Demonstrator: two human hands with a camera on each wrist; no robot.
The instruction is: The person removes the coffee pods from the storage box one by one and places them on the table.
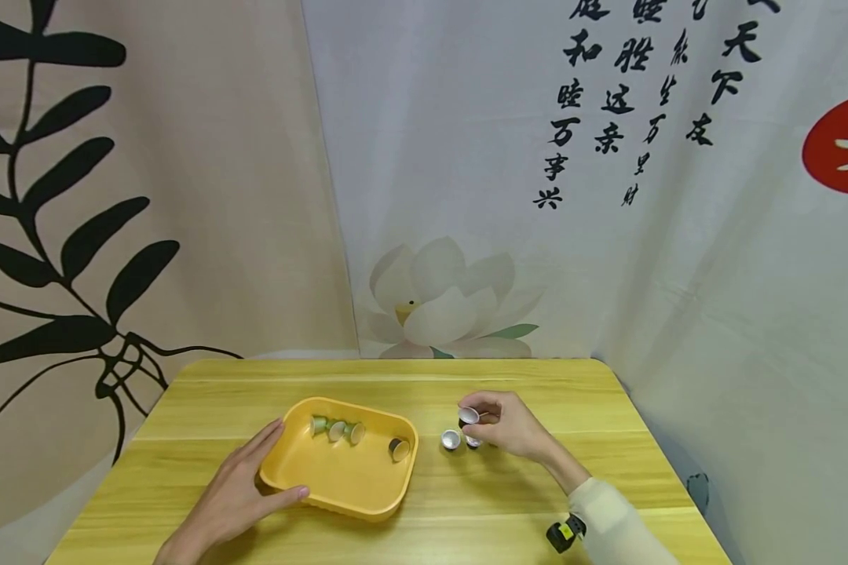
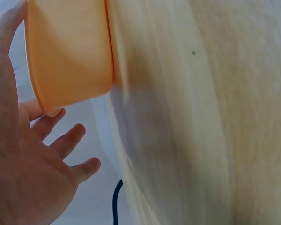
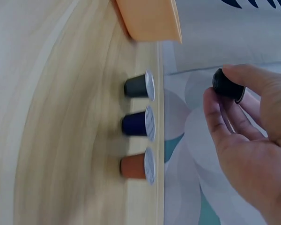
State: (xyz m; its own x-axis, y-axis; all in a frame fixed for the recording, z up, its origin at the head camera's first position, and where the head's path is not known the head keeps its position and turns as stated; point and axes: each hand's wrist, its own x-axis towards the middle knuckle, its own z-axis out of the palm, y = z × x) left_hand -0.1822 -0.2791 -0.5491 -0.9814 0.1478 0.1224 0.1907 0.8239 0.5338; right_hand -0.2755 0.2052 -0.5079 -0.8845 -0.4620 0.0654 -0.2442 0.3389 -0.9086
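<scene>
- Where clock positions are given, read them in the head view from the centre of the yellow, rectangular, round-cornered tray (image 1: 346, 479), which stands on the yellow wood-grain counter (image 1: 495, 518).
- Left grip (image 1: 236, 482), 9 o'clock: unclenched; fingers extended against the tray's outer side, thumb at the rim toward 8 o'clock.
- Right grip (image 1: 506, 424), between 2 and 3 o'clock: pinching a black, cup-shaped capsule (image 3: 228, 86) with a silvery end face, held above the counter and outside the tray.
- Three green, cup-shaped capsules (image 1: 356, 433), 12 o'clock: lying side by side inside the tray.
- Dark-sided capsule with a tan end face (image 1: 399, 450), 3 o'clock: inside the tray.
- Foil-lidded capsules, 3 o'clock: upright in a row on the counter, partly hidden by the right grip. In the right wrist view, the dark grey capsule (image 3: 136, 86) is nearest the tray, the dark blue capsule (image 3: 135, 123) is in the middle, and the orange-brown capsule (image 3: 134, 167) is farthest.
- Cream sleeve (image 1: 615, 514), 4 o'clock: on the right arm.
</scene>
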